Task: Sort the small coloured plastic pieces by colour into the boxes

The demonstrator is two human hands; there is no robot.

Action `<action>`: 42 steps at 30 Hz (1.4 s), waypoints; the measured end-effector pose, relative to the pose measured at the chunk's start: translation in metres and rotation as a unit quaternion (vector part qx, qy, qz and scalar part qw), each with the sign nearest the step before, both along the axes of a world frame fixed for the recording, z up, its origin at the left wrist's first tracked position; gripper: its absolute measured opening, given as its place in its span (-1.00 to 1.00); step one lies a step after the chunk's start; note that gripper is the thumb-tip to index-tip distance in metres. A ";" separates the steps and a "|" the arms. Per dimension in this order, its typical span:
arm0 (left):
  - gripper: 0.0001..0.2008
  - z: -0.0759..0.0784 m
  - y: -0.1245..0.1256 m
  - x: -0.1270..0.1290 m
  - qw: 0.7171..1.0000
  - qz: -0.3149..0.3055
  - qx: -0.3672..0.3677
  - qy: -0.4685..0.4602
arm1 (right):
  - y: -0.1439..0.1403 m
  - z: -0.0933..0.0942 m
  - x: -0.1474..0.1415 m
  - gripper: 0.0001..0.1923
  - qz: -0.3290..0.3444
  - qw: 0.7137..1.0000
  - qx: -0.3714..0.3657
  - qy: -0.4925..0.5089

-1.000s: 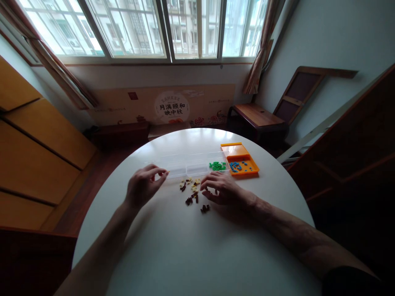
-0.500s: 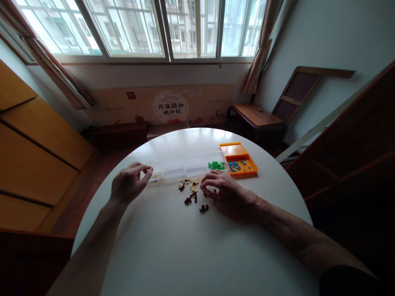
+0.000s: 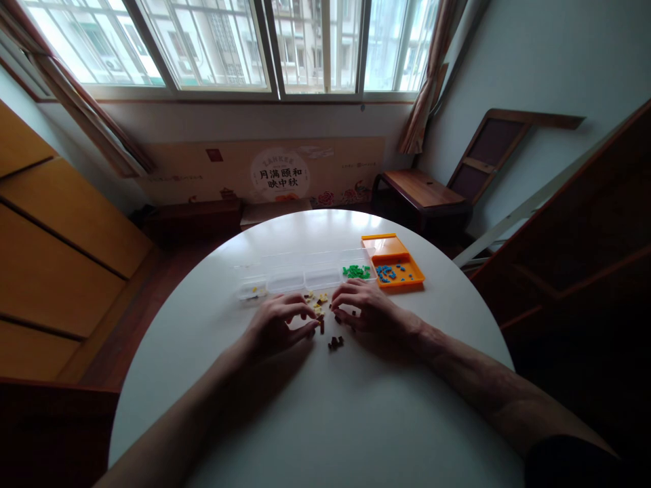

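So the big change from half a second earlier was the left hand: it had been up at the left end of the clear compartment box, fingers pinched over the end cell, and it came back down and to the right to the loose pile of small bricks in the middle of the frame. It sat palm down on the white round table, fingers curled and close together with the tips touching the dark brown bits at the left side of the pile; I couldn't tell if it actually had one pinched. The right hand had barely moved from before, resting palm down on the right side of the pile, fingers bent and bunched over a few pieces, again too small to say if anything was gripped. The pile itself was a mix of cream and dark brown pieces just below the clear box, between the two hands, with a little brown clump lying slightly lower. A few yellow bits sat in the box's leftmost cell, green bricks in its right end, and blue ones in the orange tray touching it further right. Box and tray hadn't shifted.
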State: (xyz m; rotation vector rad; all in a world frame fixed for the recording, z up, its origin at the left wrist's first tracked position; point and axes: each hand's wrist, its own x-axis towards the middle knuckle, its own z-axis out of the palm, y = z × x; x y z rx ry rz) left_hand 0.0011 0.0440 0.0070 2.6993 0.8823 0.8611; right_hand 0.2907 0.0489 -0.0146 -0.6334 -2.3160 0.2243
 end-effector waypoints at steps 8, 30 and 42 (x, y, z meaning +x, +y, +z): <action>-0.91 -0.003 -0.003 0.003 0.998 -0.032 -0.049 -0.007 | 0.000 0.000 -0.004 -0.94 -0.003 1.000 -0.011 0.003; -0.88 0.000 -0.001 0.000 0.998 -0.015 -0.001 0.055 | 0.001 0.000 -0.004 -0.90 -0.091 0.995 -0.011 0.030; -0.86 0.001 0.002 -0.001 0.998 -0.010 0.032 0.054 | -0.001 0.000 -0.004 -0.97 -0.066 0.997 -0.027 -0.016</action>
